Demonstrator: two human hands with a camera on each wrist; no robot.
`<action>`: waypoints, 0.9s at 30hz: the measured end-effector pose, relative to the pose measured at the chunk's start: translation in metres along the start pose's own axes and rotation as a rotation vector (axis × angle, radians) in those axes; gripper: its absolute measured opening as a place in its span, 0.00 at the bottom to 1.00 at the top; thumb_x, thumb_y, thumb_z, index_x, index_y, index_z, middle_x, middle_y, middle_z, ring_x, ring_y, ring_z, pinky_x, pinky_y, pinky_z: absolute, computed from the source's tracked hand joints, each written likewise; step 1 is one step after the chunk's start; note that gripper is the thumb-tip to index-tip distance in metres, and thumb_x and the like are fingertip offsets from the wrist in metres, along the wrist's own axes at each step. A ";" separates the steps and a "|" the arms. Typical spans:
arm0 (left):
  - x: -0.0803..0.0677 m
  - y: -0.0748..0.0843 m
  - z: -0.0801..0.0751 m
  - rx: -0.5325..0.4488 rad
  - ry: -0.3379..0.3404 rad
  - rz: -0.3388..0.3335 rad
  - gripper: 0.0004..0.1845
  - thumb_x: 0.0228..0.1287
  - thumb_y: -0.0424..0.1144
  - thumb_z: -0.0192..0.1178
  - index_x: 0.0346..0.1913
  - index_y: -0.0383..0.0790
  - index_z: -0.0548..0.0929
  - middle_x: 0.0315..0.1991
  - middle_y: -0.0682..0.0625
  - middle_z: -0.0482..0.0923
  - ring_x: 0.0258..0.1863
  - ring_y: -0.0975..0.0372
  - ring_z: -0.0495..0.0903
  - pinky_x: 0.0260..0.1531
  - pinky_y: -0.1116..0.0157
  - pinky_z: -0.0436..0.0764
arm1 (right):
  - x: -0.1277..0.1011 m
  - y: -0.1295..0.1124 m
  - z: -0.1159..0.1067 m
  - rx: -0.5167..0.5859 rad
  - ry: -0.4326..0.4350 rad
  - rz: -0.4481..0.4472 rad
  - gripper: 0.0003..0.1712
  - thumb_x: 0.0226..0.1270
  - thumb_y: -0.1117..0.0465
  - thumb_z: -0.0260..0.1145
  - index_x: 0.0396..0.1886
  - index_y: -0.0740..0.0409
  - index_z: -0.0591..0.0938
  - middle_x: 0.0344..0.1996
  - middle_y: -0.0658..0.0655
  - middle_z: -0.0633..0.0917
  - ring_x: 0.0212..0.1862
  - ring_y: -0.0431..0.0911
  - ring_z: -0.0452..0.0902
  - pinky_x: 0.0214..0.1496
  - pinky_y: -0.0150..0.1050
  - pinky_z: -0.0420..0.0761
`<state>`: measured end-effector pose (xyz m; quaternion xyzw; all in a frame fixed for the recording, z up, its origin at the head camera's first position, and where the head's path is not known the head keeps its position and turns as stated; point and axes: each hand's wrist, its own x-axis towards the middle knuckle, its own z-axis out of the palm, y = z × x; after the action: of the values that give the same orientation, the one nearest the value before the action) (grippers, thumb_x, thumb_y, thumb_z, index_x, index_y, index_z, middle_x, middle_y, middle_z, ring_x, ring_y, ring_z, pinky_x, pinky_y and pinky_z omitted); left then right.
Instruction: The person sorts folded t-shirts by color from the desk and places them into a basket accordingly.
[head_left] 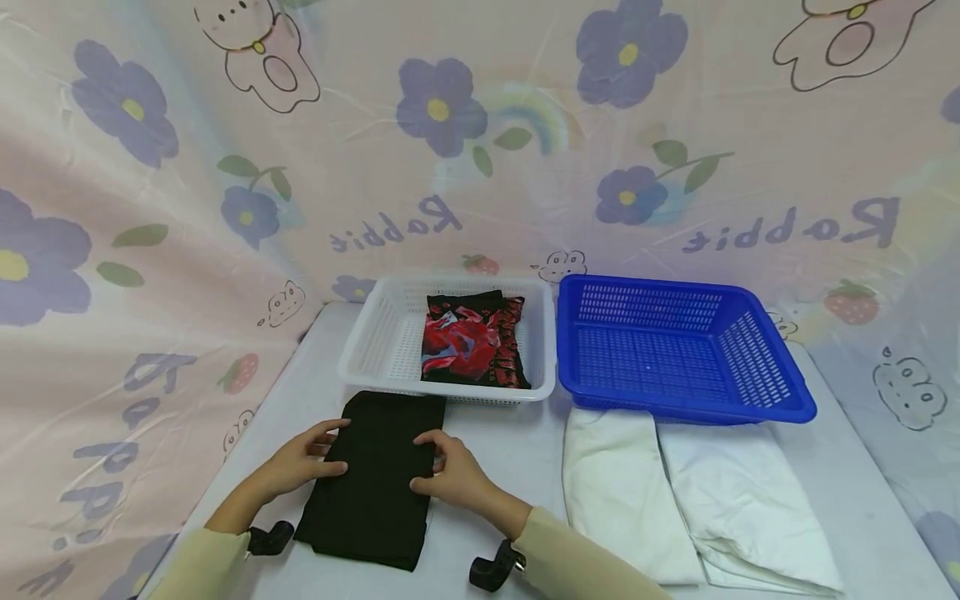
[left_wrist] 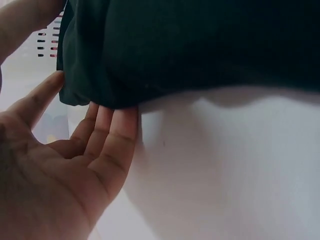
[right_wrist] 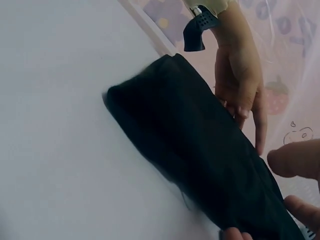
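On the smooth table [head_left: 517,442], both hands flank soft, folded black cloth [head_left: 375,483].

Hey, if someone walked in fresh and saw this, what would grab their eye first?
Probably the folded black garment at the table's near left, with the left hand and right hand resting on its two sides. Behind it, a white basket holds a red-and-black folded garment, and a bright blue basket stands to its right, with white cloth lying in front.

Bright, even light; blurry wrist views.
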<state>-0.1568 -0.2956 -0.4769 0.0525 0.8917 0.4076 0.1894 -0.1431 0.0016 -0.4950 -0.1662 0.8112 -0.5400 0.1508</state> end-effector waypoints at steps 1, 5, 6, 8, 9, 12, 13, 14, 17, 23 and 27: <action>0.001 0.000 0.001 0.000 0.002 0.002 0.41 0.56 0.47 0.69 0.71 0.47 0.63 0.64 0.30 0.66 0.62 0.37 0.69 0.52 0.44 0.76 | 0.000 0.000 0.001 0.000 -0.006 0.002 0.30 0.50 0.60 0.74 0.56 0.53 0.76 0.45 0.59 0.76 0.40 0.46 0.72 0.37 0.35 0.72; 0.003 0.000 0.002 -0.017 0.015 -0.009 0.41 0.56 0.46 0.70 0.72 0.47 0.63 0.64 0.30 0.65 0.61 0.36 0.69 0.49 0.46 0.78 | 0.002 -0.002 0.004 0.041 -0.027 0.021 0.31 0.51 0.62 0.74 0.57 0.54 0.75 0.45 0.58 0.74 0.42 0.44 0.72 0.40 0.34 0.73; 0.002 0.000 0.003 -0.018 0.016 -0.014 0.41 0.56 0.46 0.70 0.72 0.47 0.63 0.65 0.29 0.64 0.61 0.36 0.69 0.49 0.46 0.78 | 0.002 -0.002 0.005 0.047 -0.031 0.024 0.31 0.51 0.62 0.74 0.57 0.53 0.75 0.44 0.59 0.75 0.41 0.43 0.72 0.38 0.33 0.73; 0.001 0.001 0.003 -0.029 0.016 -0.034 0.42 0.56 0.46 0.70 0.72 0.47 0.62 0.64 0.29 0.65 0.60 0.37 0.71 0.48 0.46 0.78 | 0.002 -0.003 0.006 0.079 -0.049 0.017 0.31 0.51 0.64 0.74 0.57 0.54 0.75 0.42 0.60 0.77 0.38 0.41 0.74 0.36 0.31 0.74; 0.001 0.001 0.003 -0.039 0.010 -0.042 0.42 0.56 0.46 0.69 0.72 0.47 0.62 0.64 0.30 0.66 0.59 0.39 0.72 0.49 0.46 0.78 | 0.002 -0.003 0.006 0.099 -0.061 0.009 0.30 0.52 0.65 0.73 0.57 0.55 0.75 0.42 0.61 0.78 0.37 0.41 0.75 0.35 0.30 0.74; 0.000 0.001 0.004 -0.081 -0.017 -0.063 0.43 0.57 0.46 0.69 0.73 0.47 0.60 0.61 0.32 0.71 0.55 0.46 0.77 0.49 0.48 0.78 | 0.003 -0.003 0.007 0.138 -0.100 -0.009 0.30 0.52 0.67 0.72 0.57 0.56 0.75 0.42 0.62 0.82 0.37 0.40 0.77 0.36 0.28 0.74; -0.001 0.001 0.004 -0.102 -0.029 -0.064 0.43 0.57 0.45 0.68 0.73 0.46 0.59 0.59 0.33 0.72 0.53 0.48 0.78 0.48 0.49 0.78 | 0.003 -0.003 0.007 0.149 -0.110 -0.015 0.30 0.53 0.67 0.72 0.57 0.57 0.75 0.43 0.61 0.83 0.38 0.40 0.78 0.37 0.28 0.75; -0.001 0.001 0.005 -0.123 -0.042 -0.060 0.43 0.58 0.45 0.68 0.74 0.46 0.58 0.58 0.34 0.74 0.51 0.51 0.79 0.48 0.50 0.78 | 0.003 -0.003 0.008 0.159 -0.117 -0.019 0.30 0.53 0.67 0.72 0.58 0.57 0.75 0.44 0.61 0.83 0.39 0.40 0.79 0.39 0.28 0.76; -0.002 0.002 0.005 -0.165 -0.084 -0.026 0.44 0.60 0.44 0.66 0.75 0.46 0.54 0.58 0.33 0.73 0.49 0.52 0.80 0.47 0.51 0.79 | 0.004 -0.004 0.009 0.144 -0.113 -0.015 0.30 0.53 0.66 0.72 0.58 0.55 0.75 0.45 0.60 0.82 0.39 0.42 0.78 0.39 0.30 0.77; -0.003 0.003 0.007 -0.157 -0.093 0.012 0.42 0.62 0.44 0.65 0.75 0.51 0.54 0.66 0.29 0.64 0.61 0.38 0.71 0.51 0.47 0.77 | 0.005 -0.007 0.013 0.103 -0.098 -0.013 0.29 0.55 0.63 0.72 0.58 0.49 0.76 0.55 0.57 0.78 0.52 0.47 0.77 0.53 0.42 0.76; -0.004 0.002 0.009 -0.151 -0.077 0.030 0.39 0.63 0.44 0.64 0.74 0.52 0.57 0.70 0.30 0.58 0.67 0.32 0.60 0.53 0.45 0.75 | 0.008 -0.006 0.017 0.123 -0.107 -0.016 0.29 0.56 0.63 0.71 0.59 0.47 0.76 0.58 0.56 0.77 0.56 0.48 0.75 0.57 0.47 0.75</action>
<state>-0.1500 -0.2888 -0.4792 0.0672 0.8495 0.4743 0.2210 -0.1424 -0.0176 -0.4965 -0.1916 0.7659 -0.5804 0.1995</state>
